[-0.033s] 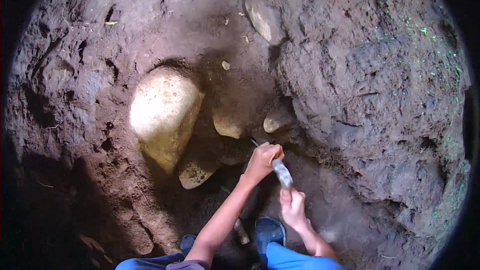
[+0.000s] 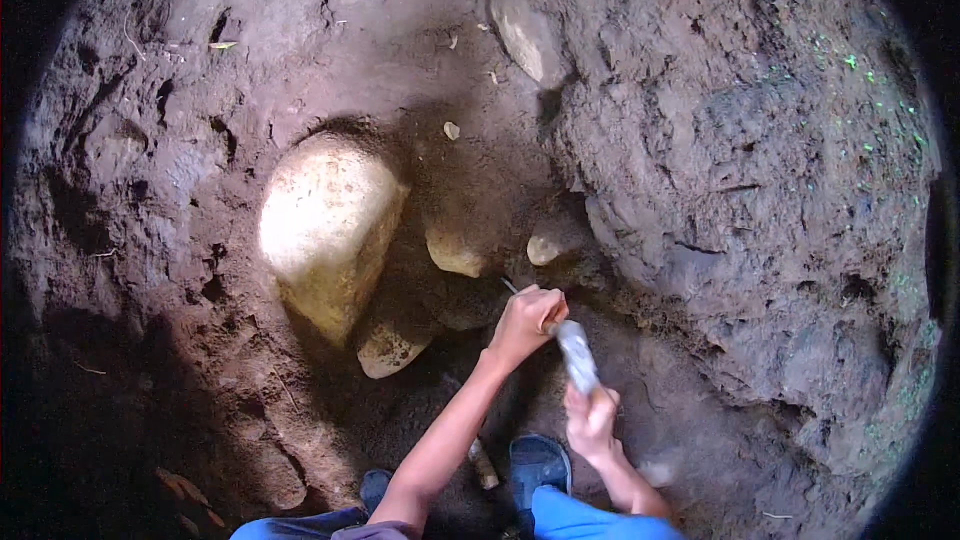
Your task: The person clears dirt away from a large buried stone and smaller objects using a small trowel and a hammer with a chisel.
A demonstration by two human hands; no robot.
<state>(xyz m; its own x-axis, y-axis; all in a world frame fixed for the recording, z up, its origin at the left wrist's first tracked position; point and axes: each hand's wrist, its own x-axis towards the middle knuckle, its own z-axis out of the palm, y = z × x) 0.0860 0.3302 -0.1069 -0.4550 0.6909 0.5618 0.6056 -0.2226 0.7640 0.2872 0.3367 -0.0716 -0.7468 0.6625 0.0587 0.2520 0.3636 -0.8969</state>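
My left hand point(image 2: 528, 322) is closed around a chisel point(image 2: 510, 285). Only its thin metal tip shows past my knuckles, set against the dark earth; the rest is hidden in my fist. Just behind it, my right hand point(image 2: 592, 418) grips a hammer. The pale grey hammer head point(image 2: 577, 358), smeared by motion, lies close to the back end of the chisel; whether they touch I cannot tell. Beyond the chisel tip, a small pale stone point(image 2: 543, 249) and a wider tan stone point(image 2: 455, 252) are partly sunk in the soil.
A large, brightly lit boulder point(image 2: 330, 225) juts out at the left, with a smaller stone point(image 2: 395, 342) below it. Rough rock wall point(image 2: 740, 210) rises on the right. A short rod-like piece point(image 2: 484, 463) lies beside my dark shoe point(image 2: 540, 465).
The hammer and my right hand have shifted slightly down and to the right, away from my left fist. My left hand and the chisel stay in place.
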